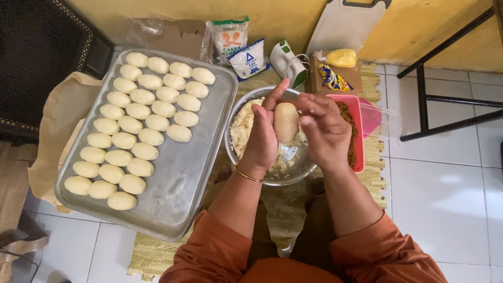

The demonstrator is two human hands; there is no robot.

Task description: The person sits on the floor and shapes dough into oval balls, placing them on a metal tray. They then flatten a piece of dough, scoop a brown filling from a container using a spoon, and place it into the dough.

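Overhead view of a person seated on a floor mat. At left, a metal tray (194, 194) holds rows of smooth, pale dough ovals (137, 111), filling about two thirds of it; the near-right part is bare. In the middle, the left hand (262, 137) and right hand (324, 131) cup and press one dough piece (286, 121) between them, above a steel bowl (293, 173) with crumbly dough left. A pink tub (358, 131) of brown filling sits right.

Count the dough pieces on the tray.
34 pieces in four columns on the tray: 10, 9, 10, 5, left to right. None look hidden. Another piece is between left hand and right hand.
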